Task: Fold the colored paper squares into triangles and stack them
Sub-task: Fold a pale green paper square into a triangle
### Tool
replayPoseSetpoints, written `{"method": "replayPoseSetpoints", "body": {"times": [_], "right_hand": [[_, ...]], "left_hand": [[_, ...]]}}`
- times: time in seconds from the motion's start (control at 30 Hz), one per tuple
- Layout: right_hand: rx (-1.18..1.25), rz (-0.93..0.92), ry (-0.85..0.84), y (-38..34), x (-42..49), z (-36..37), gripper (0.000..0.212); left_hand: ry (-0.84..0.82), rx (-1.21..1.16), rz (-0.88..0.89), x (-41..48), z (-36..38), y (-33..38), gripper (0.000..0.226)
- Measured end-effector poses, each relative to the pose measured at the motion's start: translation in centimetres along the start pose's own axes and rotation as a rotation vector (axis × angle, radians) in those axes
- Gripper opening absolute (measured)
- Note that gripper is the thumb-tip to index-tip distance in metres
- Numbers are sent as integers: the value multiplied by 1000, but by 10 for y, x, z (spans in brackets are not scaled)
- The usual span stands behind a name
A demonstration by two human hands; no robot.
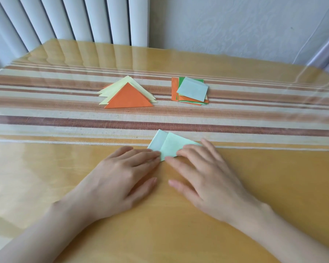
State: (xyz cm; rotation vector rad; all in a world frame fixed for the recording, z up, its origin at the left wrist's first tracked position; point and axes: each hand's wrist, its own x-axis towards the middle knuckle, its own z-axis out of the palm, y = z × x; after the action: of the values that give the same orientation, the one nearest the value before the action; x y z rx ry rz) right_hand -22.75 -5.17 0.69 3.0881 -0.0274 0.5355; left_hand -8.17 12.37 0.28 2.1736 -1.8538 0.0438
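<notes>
A pale green paper square [172, 144] lies partly folded over itself near the table's middle, its paler underside showing at the left. My left hand [122, 173] lies flat with fingertips pressing the paper's near left corner. My right hand [203, 173] rests flat on the paper's right part, covering it. Farther back to the left sits a stack of folded triangles [128, 96], orange on top of pale yellow ones. Back right is a pile of unfolded squares [191, 91], a light blue sheet on top of green and orange ones.
The wooden table [254, 186] carries a striped runner [46, 118] under a clear glossy cover. A white radiator [74, 19] and a pale wall stand behind the far edge.
</notes>
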Motion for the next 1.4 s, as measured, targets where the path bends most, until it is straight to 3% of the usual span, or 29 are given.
{"method": "replayPoseSetpoints", "body": {"times": [0.1,0.3,0.83,0.97,1.13,1.27,1.4], "right_hand": [[47,45,-141,0,-4,2,53],[30,81,-170,7,-7,0,55],[-130,246,-65,43,-22,-7,55],[-131,173,-9,41,-18,-10,53],[88,41,-171,36,-10,3,63],[116,53,-154,37,-9,6,55],[117,57,-143,36,-10,6,56]], "left_hand": [[50,45,15,2,2,2,43],[56,88,0,2,5,4,44],[20,58,-26,4,4,6,41],[33,76,-33,5,4,7,40],[55,144,-91,16,1,19,35],[-1,195,-153,32,12,37,59],[-28,219,-183,29,11,38,58]]}}
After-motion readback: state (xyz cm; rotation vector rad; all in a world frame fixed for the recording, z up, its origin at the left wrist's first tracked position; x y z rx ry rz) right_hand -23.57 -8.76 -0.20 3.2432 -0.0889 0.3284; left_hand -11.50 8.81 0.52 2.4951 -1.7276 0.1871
